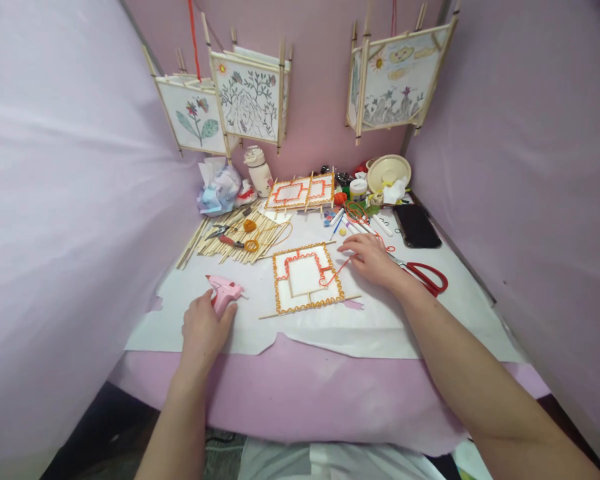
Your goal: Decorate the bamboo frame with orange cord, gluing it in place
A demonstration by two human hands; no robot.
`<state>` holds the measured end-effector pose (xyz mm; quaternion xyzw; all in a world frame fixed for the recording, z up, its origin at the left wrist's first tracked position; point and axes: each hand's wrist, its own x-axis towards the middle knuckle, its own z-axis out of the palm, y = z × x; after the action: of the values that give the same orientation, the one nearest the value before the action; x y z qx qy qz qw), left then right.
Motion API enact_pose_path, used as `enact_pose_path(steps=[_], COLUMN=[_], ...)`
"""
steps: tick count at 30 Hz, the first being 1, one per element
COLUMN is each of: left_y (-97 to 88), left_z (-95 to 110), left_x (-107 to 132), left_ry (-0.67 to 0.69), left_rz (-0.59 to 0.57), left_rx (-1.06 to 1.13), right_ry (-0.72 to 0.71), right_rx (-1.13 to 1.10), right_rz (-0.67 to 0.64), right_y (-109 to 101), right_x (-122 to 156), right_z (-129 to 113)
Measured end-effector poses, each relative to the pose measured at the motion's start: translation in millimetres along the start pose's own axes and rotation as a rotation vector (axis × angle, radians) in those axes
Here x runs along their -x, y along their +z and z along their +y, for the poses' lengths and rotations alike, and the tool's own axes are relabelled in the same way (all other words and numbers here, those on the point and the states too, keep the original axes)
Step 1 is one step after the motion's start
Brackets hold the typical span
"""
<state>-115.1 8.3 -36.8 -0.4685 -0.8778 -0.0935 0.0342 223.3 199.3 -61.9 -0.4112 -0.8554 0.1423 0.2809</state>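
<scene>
My left hand (205, 327) is closed around the handle of a pink glue gun (225, 291), whose nozzle points right, low over the white paper. Right of it lies a square frame (309, 308) of thin sticks on a white backing, edged with wavy mustard yarn. Red-orange yarn (286, 267) follows part of its inner rectangle. From there a loose strand (337, 272) runs up to the fingers of my right hand (369, 257), which seem to pinch it beside the frame's upper right corner. My right fingertips are partly hidden.
Red-handled scissors (433, 280) lie by my right forearm, below a black phone (417, 225). Thin sticks (220, 250), pliers (230, 240) and mustard yarn (250, 226) are at left. Behind are a finished panel (300, 192), a bottle (258, 172) and markers (383, 225). Paper lanterns (250, 97) hang above.
</scene>
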Motion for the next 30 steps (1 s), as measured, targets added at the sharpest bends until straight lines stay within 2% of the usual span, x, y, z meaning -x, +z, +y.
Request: enact_pose_path(steps=[3, 5, 9, 12, 14, 16, 19, 21, 24, 28, 30], left_y=[2.7, 4.3, 6.1, 1.8, -5.3, -15.4, -33.2, -43.8, -50.6, -40.0, -32.6], left_z=[-4.6, -5.6, -6.0, -6.6, -6.3, -3.8, 8.0, 21.5, 45.2, 72.3, 82.9], left_x=[-9.0, -13.5, -18.6, -18.8, -15.7, -9.2, 5.5, 16.3, 31.0, 46.1, 51.2], left_ry=[0.082, 0.091, 0.028, 0.023, 0.008, -0.063, -0.221, -0.330, -0.379, -0.225, -0.162], left_rz=[-0.012, -0.006, 0.017, -0.022, -0.088, -0.122, -0.157, -0.272, -0.502, -0.846, -0.906], left_rx=[-0.001, -0.021, -0.031, 0.036, 0.165, 0.375, 0.851, 1.176, 1.429, 1.533, 1.498], right_ry=[-0.033, -0.031, -0.059, -0.021, 0.042, 0.112, 0.178, 0.181, 0.142, 0.092, 0.121], right_rx=[-0.001, 0.002, -0.054, -0.244, -0.405, -0.505, -0.476, -0.396, -0.273, -0.132, -0.070], right_rz=[-0.130, -0.165, -0.133, -0.059, 0.009, 0.076, 0.143, 0.163, 0.147, 0.056, 0.044], right_y=[1.8, 3.8, 4.7, 2.8, 2.5, 4.2, 10.4, 15.0, 18.3, 14.5, 11.6], right_x=[1.2, 1.3, -0.3, -2.2, -2.9, -3.1, -3.0, -2.8, -2.7, -2.3, -2.1], right_z=[-2.4, -4.8, -13.1, -21.8, -26.7, -28.7, -24.9, -19.7, -13.8, -15.5, -18.4])
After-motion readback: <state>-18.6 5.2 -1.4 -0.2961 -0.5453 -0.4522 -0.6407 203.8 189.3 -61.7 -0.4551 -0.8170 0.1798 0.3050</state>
